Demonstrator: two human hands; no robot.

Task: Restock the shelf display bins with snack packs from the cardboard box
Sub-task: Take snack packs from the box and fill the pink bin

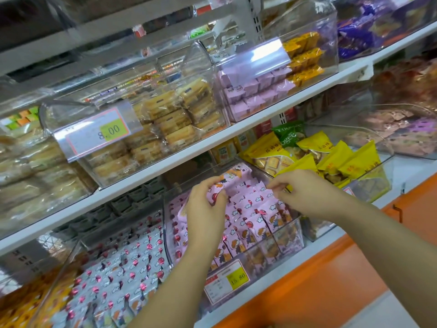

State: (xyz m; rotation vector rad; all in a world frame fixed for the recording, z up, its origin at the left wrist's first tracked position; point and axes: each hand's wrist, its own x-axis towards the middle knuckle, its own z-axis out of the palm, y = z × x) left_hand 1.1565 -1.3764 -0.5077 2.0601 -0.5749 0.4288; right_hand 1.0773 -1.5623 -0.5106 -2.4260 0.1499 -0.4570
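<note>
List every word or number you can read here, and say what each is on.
"8.00": upper price tag, in front of the biscuit packs.
"15.80": lower price tag, below the pink snack packs.
"ogee": green pack; its leading letters are unclear.
Yellow packs: characters too blurred to read.
Fine print on both tags: too small to read.

White shelf boards (260,119) slope from lower left to upper right across the frame. A slotted white upright (257,20) stands at upper centre. An orange base panel (319,287) occupies the lower right. Lighting is bright and even.
</note>
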